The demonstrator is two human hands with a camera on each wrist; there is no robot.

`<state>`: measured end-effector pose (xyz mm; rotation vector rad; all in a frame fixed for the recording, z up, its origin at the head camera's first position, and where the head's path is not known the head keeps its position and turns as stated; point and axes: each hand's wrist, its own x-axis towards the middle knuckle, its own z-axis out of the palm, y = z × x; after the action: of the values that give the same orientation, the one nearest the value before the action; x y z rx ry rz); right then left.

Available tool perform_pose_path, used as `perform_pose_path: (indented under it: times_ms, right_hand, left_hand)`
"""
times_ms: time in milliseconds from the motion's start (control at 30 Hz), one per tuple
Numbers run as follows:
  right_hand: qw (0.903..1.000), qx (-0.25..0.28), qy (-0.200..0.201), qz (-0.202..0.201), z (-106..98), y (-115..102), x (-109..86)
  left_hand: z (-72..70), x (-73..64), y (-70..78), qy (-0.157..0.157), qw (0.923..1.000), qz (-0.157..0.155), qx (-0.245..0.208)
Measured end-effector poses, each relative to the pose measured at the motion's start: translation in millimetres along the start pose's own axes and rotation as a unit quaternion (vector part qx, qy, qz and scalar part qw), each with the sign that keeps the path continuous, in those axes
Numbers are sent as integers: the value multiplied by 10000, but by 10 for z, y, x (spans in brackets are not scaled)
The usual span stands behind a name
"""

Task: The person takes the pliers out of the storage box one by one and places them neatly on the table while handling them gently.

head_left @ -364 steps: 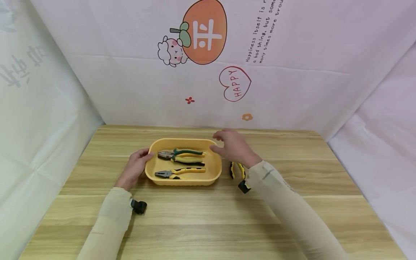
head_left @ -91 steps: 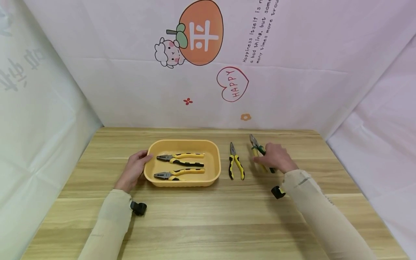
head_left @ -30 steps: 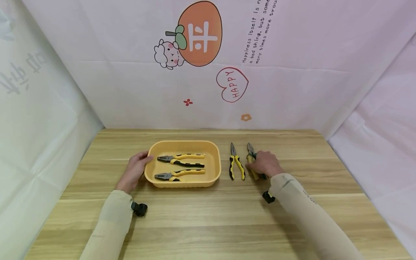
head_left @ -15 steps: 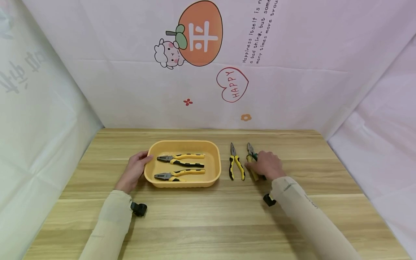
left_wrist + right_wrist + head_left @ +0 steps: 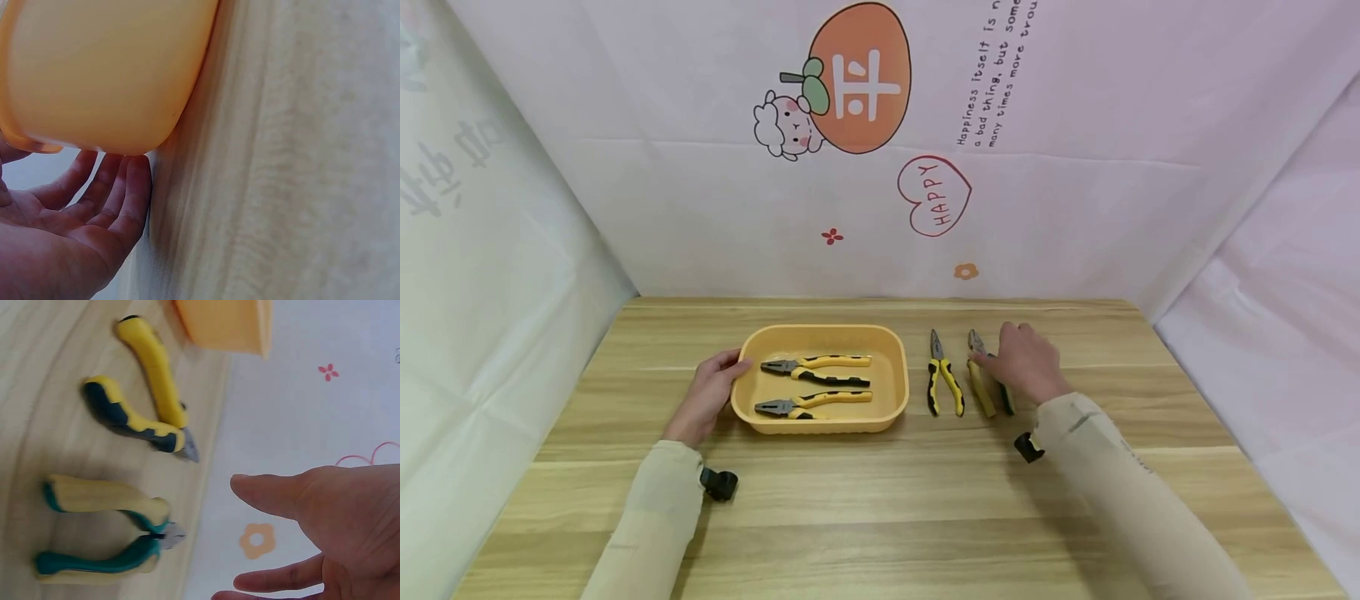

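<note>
My left hand [image 5: 706, 392] holds the left end of a yellow plastic tray [image 5: 820, 426], thumb over the rim and fingers against the outer wall [image 5: 119, 94]. Inside lie two combination pliers with yellow-and-black handles, one farther back [image 5: 833, 361] and one nearer the front [image 5: 838, 397]. To the tray's right, long-nose pliers [image 5: 939, 363] rest on the table, tips pointing away. Beside them lie pliers with green-and-pale-yellow handles [image 5: 103, 495]. My right hand [image 5: 1028, 362] hovers over these, holding nothing; in the right wrist view its thumb and fingers are spread apart from them.
The wood-grain table [image 5: 865, 517] ends at a white printed cloth [image 5: 760, 225] hung behind it. More cloth hangs at the left and right sides. A small black camera sits on each wrist.
The green-handled pliers were taken from the tray and laid right of the long-nose pliers. My right hand has just let go of them and lifted. The left hand stays on the tray.
</note>
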<state>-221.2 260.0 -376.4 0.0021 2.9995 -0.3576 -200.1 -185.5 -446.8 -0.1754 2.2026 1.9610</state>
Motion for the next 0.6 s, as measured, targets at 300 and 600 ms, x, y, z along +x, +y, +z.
perform_pose_path:
  times_ms: [300,600]
  right_hand:
    - [9989,-84,55,-448,-198,-223,-47]
    - [9964,-29,88,-848,-205,-601,-55]
  left_hand:
    - [3,2,-12,31,10000,31,3]
    - [3,7,-14,56,10000,21,0]
